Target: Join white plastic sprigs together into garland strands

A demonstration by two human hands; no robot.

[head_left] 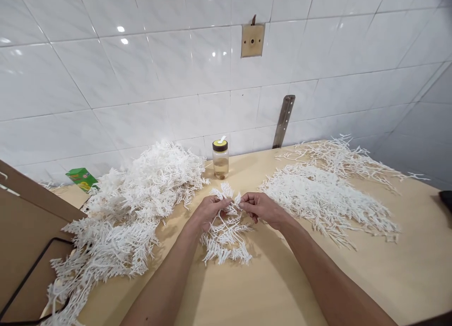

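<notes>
While both hands pinch its far end, the white plastic sprig (pixel 226 239) lies on the wooden table (pixel 282 279), long axis running toward the person. Left hand (pixel 211 209) and right hand (pixel 260 206) both grasp it, equally near. Tangled heap (pixel 141 194) to the left, spread heap (pixel 318 199) to the right.

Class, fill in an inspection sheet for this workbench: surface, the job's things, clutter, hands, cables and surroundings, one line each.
Surface: pale wooden table, smooth.
Job's things: white plastic sprig held just above the table; heaped pile on the left, flatter pile on the right.
Clutter: jar of clear liquid, green carton, cardboard.
Hands: left hand and right hand both pinch the sprig.
Cables: black cord on the cardboard.
Surroundings: white tiled wall, square plate, metal strip.
</notes>
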